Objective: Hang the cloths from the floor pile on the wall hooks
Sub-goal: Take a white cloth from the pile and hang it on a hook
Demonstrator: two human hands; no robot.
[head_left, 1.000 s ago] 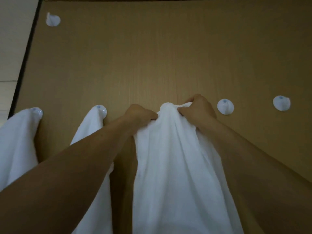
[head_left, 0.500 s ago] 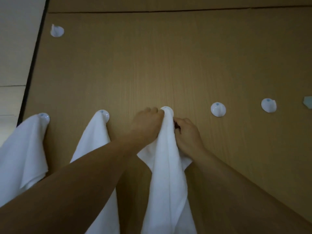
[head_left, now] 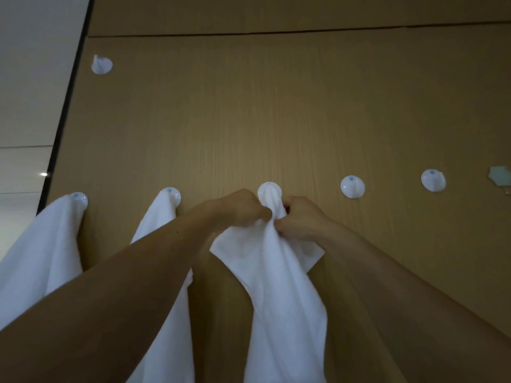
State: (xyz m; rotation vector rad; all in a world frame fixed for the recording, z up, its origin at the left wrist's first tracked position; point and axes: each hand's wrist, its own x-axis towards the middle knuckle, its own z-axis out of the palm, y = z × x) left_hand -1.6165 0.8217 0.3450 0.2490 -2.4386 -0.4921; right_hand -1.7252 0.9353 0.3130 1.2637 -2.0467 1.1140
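A white cloth [head_left: 279, 277] hangs down from the third white wall hook [head_left: 268, 190] on the tan wooden wall. My left hand [head_left: 240, 208] pinches the cloth just below the hook from the left. My right hand [head_left: 301, 217] pinches it from the right at the same height. Two other white cloths hang to the left: one [head_left: 36, 255] on the first hook [head_left: 79, 199], one [head_left: 157, 225] on the second hook [head_left: 172, 194], partly hidden behind my left forearm. The floor pile is out of view.
Two bare white hooks [head_left: 352, 187] [head_left: 433, 180] sit to the right in the same row. Another bare hook [head_left: 101, 64] is higher up at the left. A pale green scrap [head_left: 500, 175] sticks to the wall at the right edge. The panel's dark left edge [head_left: 69, 106] borders a pale wall.
The cloth's top went over the third hook and now hangs from it. Both hands slid from the hook top to just below it, pinching the cloth together. The view tilted upward.
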